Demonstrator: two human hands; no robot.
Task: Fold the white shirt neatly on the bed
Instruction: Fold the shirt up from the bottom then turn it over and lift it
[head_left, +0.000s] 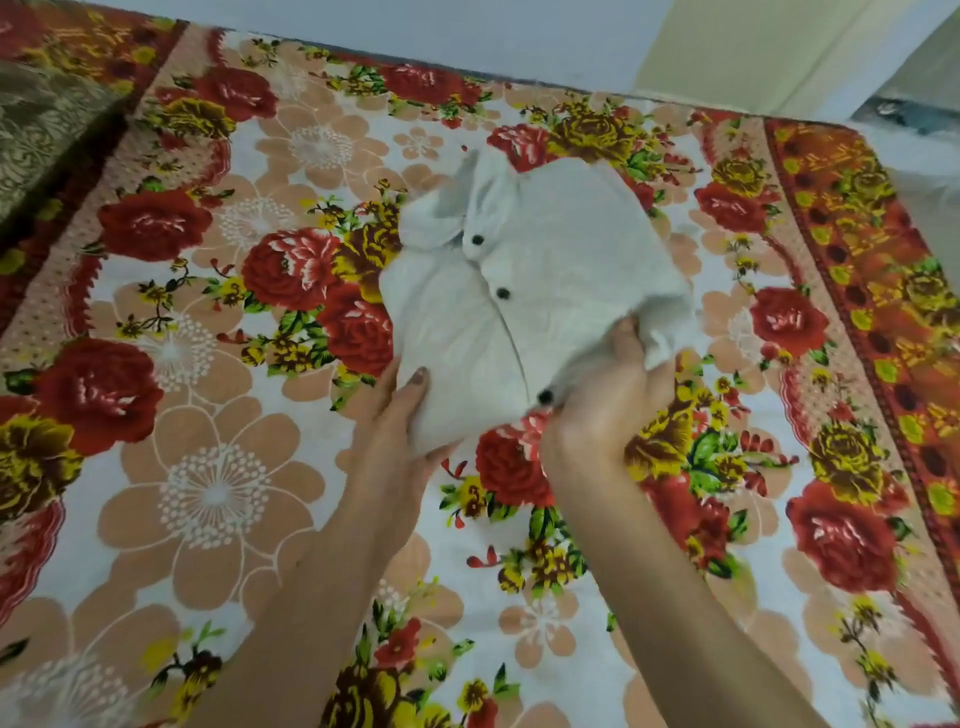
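Note:
The white shirt (540, 280) is folded into a compact packet with its collar at the far end and three dark buttons down its front. It is at the middle of the bed (218, 493), which has a flowered sheet. My left hand (400, 426) grips the packet's near left corner, thumb on top. My right hand (608, 400) holds the near right edge, fingers tucked under the cloth. The near end of the shirt looks slightly raised off the sheet.
A patterned olive pillow or cushion (47, 124) lies at the far left corner. A pale wall (467, 41) runs behind the bed. The bed's red border (852, 270) and right edge are close on the right.

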